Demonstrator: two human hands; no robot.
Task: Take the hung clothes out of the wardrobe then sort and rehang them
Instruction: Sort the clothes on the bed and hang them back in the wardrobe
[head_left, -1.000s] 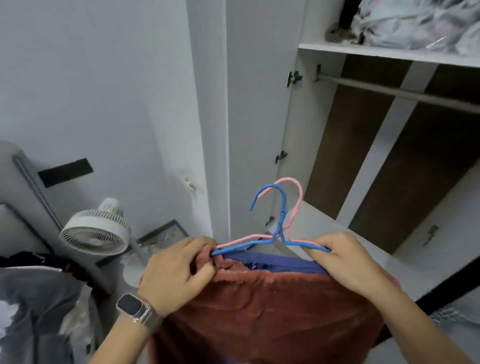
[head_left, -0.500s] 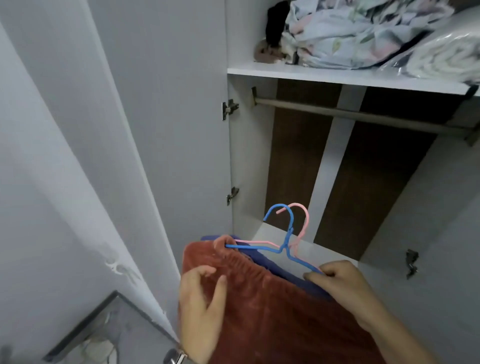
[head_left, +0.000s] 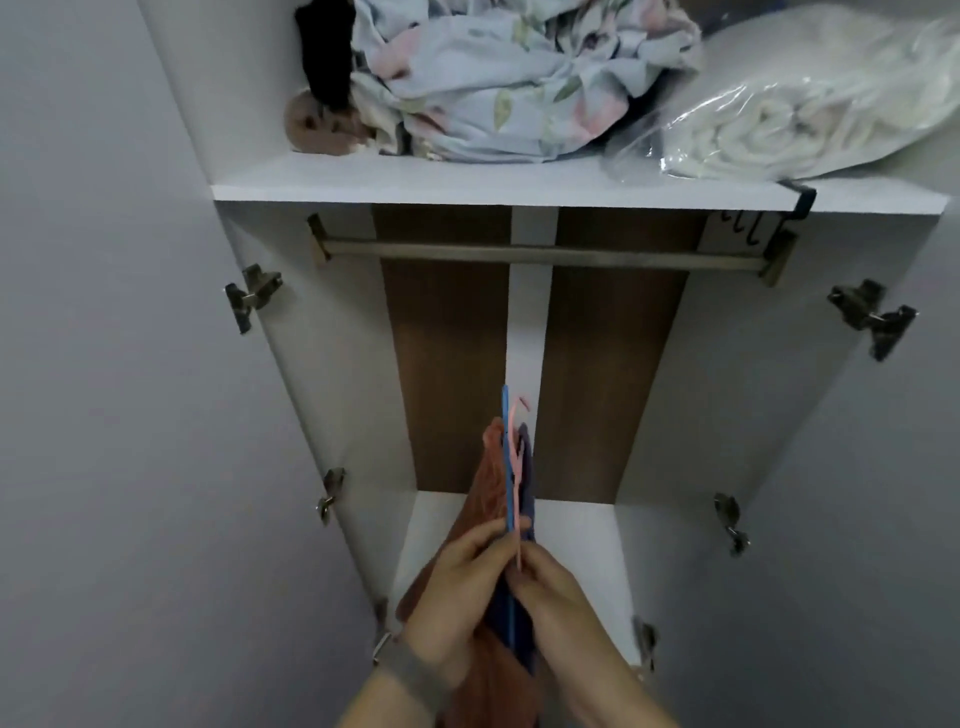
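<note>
A blue hanger and a pink hanger stand edge-on in front of me, hooks up, well below the wardrobe's bare metal rail. A rust-red garment hangs on the left side and a dark blue garment on the right. My left hand grips the near end of the hangers and the rust-red cloth. From the right, my right hand holds the same end, fingers curled round the pink hanger and blue cloth.
Both wardrobe doors stand open, hinges showing on each side. The top shelf carries a crumpled floral sheet, a dark item and a bagged white blanket. Small hooks hang at the rail's right end.
The hangers have turned from side-on to edge-on, pointing into the wardrobe. My left hand has closed on the near end beside my right. My view has swung to face the wardrobe squarely.
</note>
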